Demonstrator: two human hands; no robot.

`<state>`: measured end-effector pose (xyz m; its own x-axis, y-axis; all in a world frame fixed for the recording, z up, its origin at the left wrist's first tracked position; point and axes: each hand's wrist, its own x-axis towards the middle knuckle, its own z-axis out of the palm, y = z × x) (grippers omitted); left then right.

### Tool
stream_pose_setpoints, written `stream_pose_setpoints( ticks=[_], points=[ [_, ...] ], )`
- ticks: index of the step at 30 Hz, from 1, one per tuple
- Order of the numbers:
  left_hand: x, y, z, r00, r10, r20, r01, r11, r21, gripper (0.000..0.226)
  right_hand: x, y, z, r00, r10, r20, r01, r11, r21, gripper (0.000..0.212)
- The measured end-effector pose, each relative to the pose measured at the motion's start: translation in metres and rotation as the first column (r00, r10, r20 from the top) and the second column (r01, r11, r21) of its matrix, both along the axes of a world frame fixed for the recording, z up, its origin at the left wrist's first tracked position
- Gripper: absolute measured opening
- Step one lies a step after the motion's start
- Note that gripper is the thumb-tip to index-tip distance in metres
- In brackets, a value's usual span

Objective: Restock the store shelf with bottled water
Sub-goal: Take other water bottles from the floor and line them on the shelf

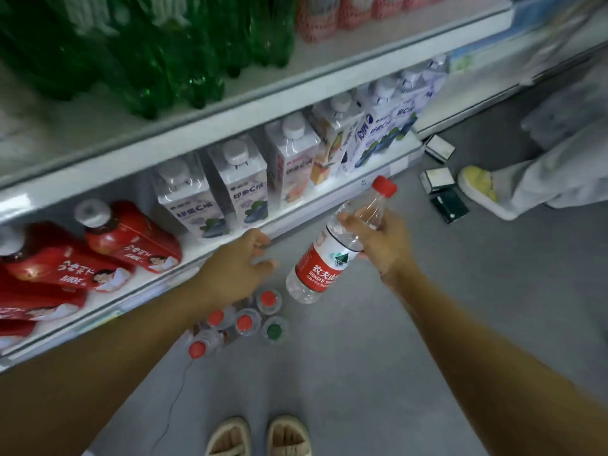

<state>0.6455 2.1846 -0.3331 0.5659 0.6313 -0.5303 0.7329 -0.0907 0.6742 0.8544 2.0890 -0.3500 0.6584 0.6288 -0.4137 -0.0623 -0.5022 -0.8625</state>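
Right hand point(375, 238) grips a water bottle point(332, 248) by its clear upper body, fingers and thumb wrapped just below the neck; bottle tilted, red cap point(384, 185) up and away toward the shelf, base down toward the floor; red label reads NONGFU SPRING in part; bottle held in the air, in front of the lower shelf point(329, 199) edge, not resting on it.

Left hand point(240, 264) holds nothing; fingers loosely curled, fingertips close to the front lip of the lower shelf; contact with the lip cannot be told.

On the grey floor point(378, 340) under the left forearm, a cluster of water bottles point(243, 320) stands upright; most have red caps, one has a green cap point(274, 330); they sit close together, just in front of the shelf base.

Lower shelf holds red juice cartons point(131, 238) lying tilted at the left, then white square-sided bottles point(237, 179) with white caps in a row to the right; upper shelf holds green bottles point(154, 60), blurred.

Two beige slippers point(260, 436) at the bottom edge; another person's pale trouser leg and yellow-and-white shoe point(483, 189) at the right; small boxes point(441, 179) on the floor beside that shoe.
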Motion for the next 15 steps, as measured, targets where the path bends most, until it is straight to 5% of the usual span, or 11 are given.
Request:
stream_pose_setpoints(
  ticks=[7, 15],
  points=[
    [0.012, -0.002, 0.166, 0.982, 0.063, 0.176, -0.026, 0.979, -0.202, 0.050, -0.014, 0.018, 0.190, 0.988, 0.109, 0.108, -0.113, 0.993, 0.029, 0.030],
    [-0.007, -0.011, 0.342, 0.911, 0.170, 0.376, -0.081, 0.967, -0.240, 0.029, -0.058, 0.036, 0.371, 0.914, 0.251, 0.319, -0.277, 0.960, 0.038, 0.031]
  ],
)
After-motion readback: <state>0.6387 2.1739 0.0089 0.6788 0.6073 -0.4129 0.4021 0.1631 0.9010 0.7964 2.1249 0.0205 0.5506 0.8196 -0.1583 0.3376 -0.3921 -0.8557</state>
